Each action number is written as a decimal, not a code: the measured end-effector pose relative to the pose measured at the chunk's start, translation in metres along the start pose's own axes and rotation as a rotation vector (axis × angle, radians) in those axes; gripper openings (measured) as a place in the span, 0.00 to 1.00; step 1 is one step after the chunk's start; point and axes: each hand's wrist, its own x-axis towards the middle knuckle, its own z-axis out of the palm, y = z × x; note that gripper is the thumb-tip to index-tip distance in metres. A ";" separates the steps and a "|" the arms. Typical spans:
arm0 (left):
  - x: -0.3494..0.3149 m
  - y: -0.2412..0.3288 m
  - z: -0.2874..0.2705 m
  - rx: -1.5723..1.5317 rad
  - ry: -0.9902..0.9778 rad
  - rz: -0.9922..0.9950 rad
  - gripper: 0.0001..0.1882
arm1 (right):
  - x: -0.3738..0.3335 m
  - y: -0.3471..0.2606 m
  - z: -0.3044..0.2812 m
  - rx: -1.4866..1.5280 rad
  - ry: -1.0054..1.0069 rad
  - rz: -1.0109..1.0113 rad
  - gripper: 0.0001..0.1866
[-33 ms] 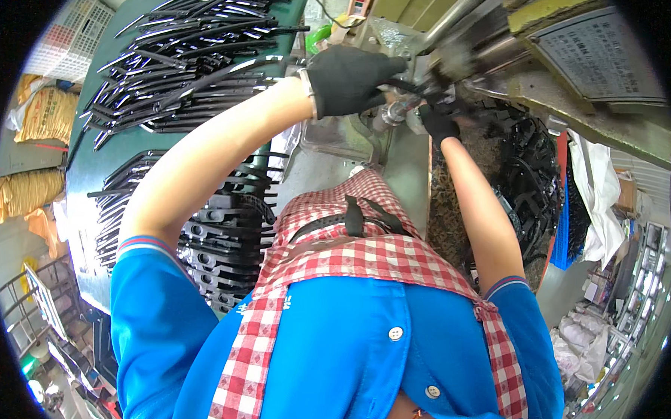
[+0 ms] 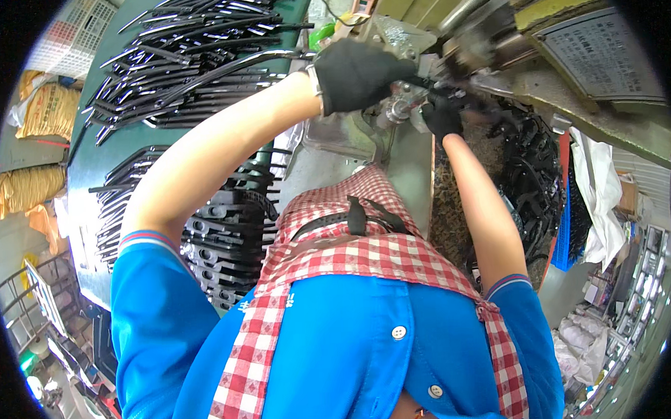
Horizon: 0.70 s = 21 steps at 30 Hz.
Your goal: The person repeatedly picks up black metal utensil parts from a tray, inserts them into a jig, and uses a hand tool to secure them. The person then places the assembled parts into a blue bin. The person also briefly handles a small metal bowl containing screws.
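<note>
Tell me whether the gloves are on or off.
Both on: the left hand and the right hand are covered in black down to the wrist.

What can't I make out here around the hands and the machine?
All in the head view:
- Left hand: its back hides most of its fingers.
- Right hand: fingertips get lost against dark, blurred parts.
- Machine: blur hides the shape of its working part.
- Heap of black parts: partly behind the right forearm.
- White crate: cut off by the lens's dark rim.
</note>
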 end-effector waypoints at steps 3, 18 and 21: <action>-0.008 0.006 -0.017 -0.017 -0.014 -0.011 0.18 | 0.009 0.003 0.009 -0.135 0.070 -0.104 0.16; -0.341 -0.031 -0.044 0.042 -0.292 -0.661 0.15 | 0.019 0.031 0.012 0.047 0.242 -0.425 0.16; -0.388 -0.020 -0.030 -0.017 -0.024 -0.783 0.16 | 0.008 0.023 -0.008 1.092 -0.068 -0.130 0.10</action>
